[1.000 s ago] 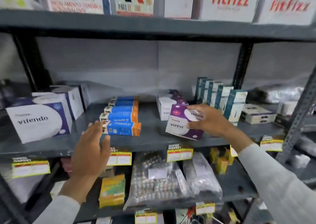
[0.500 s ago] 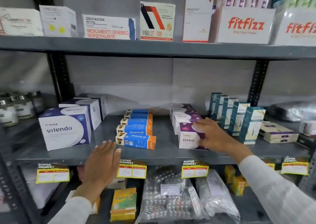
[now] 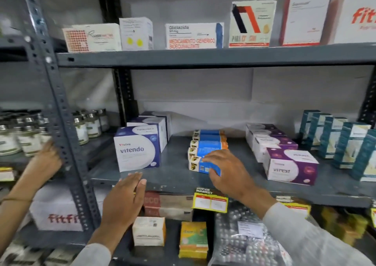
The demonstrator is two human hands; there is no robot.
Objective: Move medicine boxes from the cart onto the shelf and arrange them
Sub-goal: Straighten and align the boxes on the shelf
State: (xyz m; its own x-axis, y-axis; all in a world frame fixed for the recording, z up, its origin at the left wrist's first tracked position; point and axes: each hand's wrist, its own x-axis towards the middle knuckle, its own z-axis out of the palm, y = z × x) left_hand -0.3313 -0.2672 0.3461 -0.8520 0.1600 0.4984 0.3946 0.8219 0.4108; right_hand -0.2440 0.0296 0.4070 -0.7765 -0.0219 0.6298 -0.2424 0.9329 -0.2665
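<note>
Mostly stocked: vitendo box (image 3: 137, 150) at 9 o'clock, virest box (image 3: 291, 167) at 3, both standing on middle shelf (image 3: 177, 179). Right hand (image 3: 227, 173) grasping front blue box (image 3: 200, 165), squaring row (judging). Left hand (image 3: 124, 200) released, empty. Cart unseen.

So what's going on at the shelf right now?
A person is tidying medicine boxes on the middle shelf. Their right hand rests on the front box of the blue-and-orange row, fingers spread, not clearly gripping it. The left hand hovers open at the shelf edge below the Vitendo box, holding nothing. The purple Virest box stands untouched to the right. Another person's hand reaches toward the jars at far left.
</note>
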